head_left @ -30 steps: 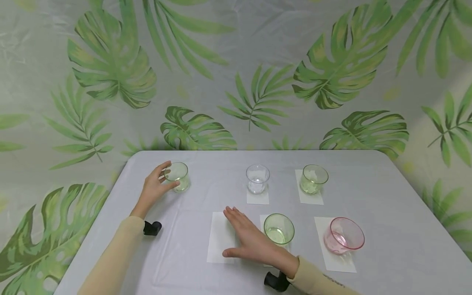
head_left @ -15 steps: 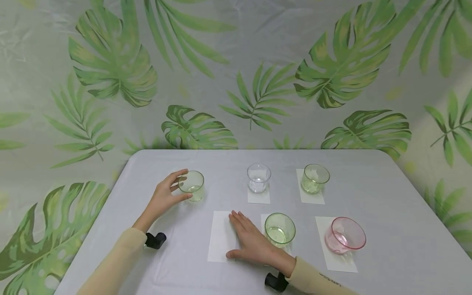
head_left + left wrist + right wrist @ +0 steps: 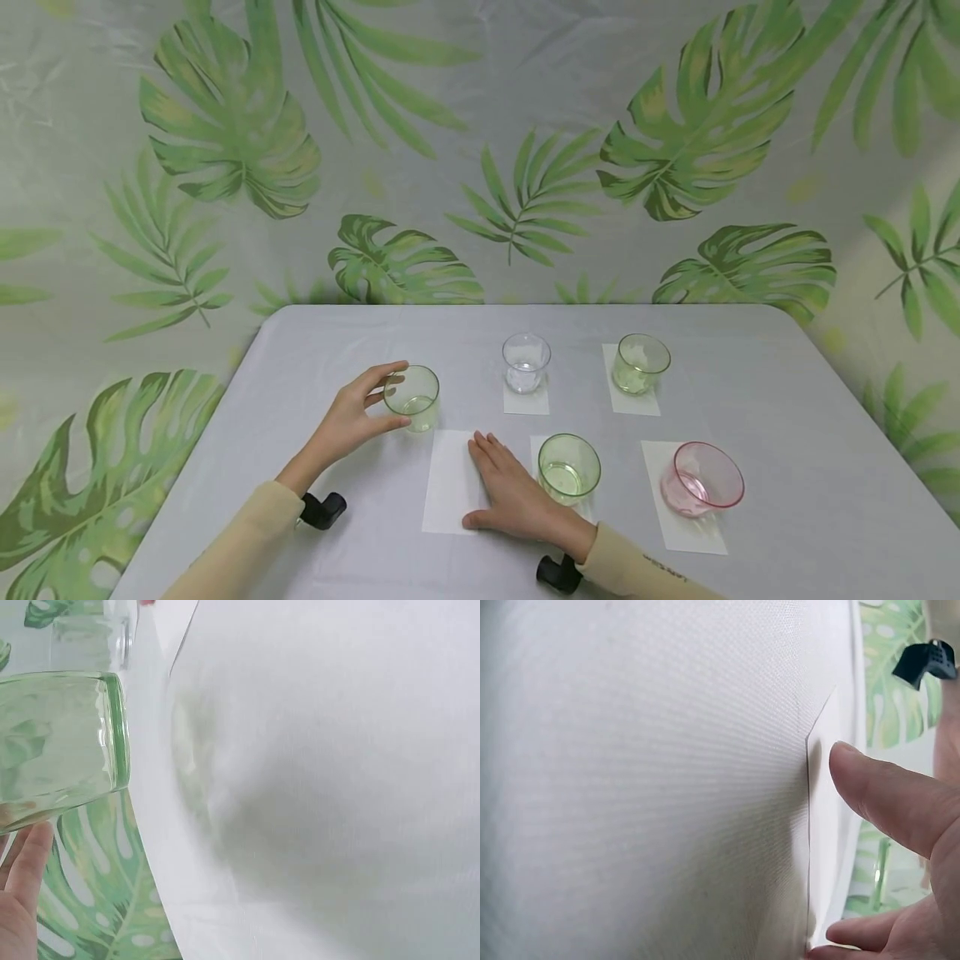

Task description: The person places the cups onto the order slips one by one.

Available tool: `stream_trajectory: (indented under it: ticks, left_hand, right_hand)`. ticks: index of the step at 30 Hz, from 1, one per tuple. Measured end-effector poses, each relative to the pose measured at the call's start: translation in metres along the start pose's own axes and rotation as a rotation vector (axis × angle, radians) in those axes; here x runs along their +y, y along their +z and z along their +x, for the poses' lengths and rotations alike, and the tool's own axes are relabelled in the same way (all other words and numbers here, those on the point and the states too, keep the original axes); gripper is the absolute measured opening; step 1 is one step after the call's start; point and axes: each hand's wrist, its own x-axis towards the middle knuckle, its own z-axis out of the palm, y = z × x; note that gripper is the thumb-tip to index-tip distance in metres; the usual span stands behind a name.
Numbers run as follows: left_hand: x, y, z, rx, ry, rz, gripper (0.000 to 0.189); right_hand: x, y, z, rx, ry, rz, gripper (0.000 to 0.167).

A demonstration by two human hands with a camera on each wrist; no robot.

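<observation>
My left hand grips a green-tinted glass cup, thumb on the near side and fingers round the far side. In the left wrist view the upright cup hangs over the white cloth, its greenish shadow falling there. My right hand is spread flat with straight fingers over the right part of a blank white paper. Its thumb and fingertips come close to that sheet in the right wrist view. Just behind the right wrist stands another green glass cup, on a second paper mostly hidden by hand and cup.
At the back, a clear glass cup and a third green cup stand on white papers. A pink glass cup sits on its paper at front right. Behind the white-covered table hangs a leaf-print curtain.
My left hand has carried the green cup rightward and nearer, from the back left to the paper's far left corner. My right hand has shifted slightly right over the paper.
</observation>
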Motion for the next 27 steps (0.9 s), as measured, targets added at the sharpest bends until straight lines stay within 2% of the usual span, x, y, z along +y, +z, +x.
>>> stream_trajectory:
  ticks: [10,19,27]
  left_hand:
    - [0.009,0.019,-0.01,-0.077,0.081,-0.012,0.075]
    - [0.014,0.032,-0.016,-0.172,0.065,-0.068,0.075]
    - [0.013,0.04,-0.018,-0.224,0.111,-0.108,0.076]
  right_hand:
    - [0.004,0.005,0.001,-0.016,0.011,-0.023,0.098]
    - [0.005,0.005,0.001,-0.026,0.015,-0.019,0.099]
    - [0.007,0.007,0.002,-0.023,0.014,-0.017,0.1]
